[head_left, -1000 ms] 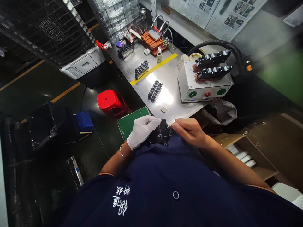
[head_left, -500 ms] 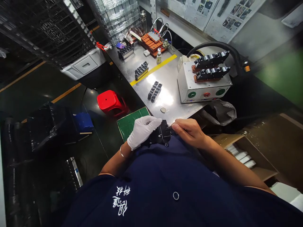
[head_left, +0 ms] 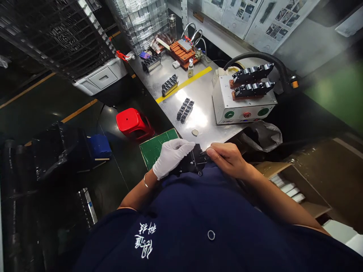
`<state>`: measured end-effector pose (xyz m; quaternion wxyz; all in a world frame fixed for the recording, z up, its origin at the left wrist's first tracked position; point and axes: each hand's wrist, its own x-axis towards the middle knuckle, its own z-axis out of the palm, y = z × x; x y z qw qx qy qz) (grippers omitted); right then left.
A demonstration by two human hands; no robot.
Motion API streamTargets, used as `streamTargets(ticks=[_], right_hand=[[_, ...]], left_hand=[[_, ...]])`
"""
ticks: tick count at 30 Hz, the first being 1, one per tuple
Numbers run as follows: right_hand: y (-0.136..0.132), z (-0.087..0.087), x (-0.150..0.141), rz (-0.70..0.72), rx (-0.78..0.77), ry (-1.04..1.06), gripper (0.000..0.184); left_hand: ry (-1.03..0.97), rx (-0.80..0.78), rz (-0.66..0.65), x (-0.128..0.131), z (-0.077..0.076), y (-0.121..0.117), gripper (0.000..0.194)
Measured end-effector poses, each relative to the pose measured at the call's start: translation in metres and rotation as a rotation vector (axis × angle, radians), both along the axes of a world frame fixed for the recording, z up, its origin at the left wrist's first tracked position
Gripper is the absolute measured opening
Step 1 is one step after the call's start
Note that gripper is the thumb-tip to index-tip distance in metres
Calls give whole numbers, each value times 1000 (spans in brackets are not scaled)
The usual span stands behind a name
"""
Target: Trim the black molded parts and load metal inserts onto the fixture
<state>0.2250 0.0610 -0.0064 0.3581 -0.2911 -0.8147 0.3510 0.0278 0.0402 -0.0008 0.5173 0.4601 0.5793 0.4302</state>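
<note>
Component (head_left: 195, 161), black, held in gloved left hand (head_left: 171, 158), bare right hand (head_left: 228, 158) pinched narrow at its edge.

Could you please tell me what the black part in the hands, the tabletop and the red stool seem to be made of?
The black part: probably moulded plastic, satin, evenly dark, though small shiny spots may be metal.
The tabletop: likely bare metal, smooth, grey with a bright glare.
The red stool: apparently plastic, glossy, with uniform colour and rounded edges.

one head view faces forward and down, shirt (head_left: 181, 223) near, bench (head_left: 208, 130) beyond.
</note>
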Motion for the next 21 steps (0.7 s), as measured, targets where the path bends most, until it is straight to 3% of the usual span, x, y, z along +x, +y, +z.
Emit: streamTargets(ticks=[6, 11, 13, 15, 18, 21], right_hand=[[3, 1, 2, 53, -108, -26, 41], [7, 3, 12, 424, -498, 25, 46], [8, 3, 16, 550, -579, 75, 47], [8, 3, 17, 520, -512, 73, 47], [8, 3, 14, 333, -244, -38, 45], [7, 1, 9, 263, -78, -137, 48]], left_hand=[[3, 11, 10, 0, -1, -2, 27], [44, 29, -139, -1, 6, -4, 26], [71, 74, -179, -3, 8, -2, 26], [93, 118, -176, -5, 9, 0, 25], [105, 140, -174, -6, 9, 1, 24], [94, 142, -176, -6, 8, 1, 23]])
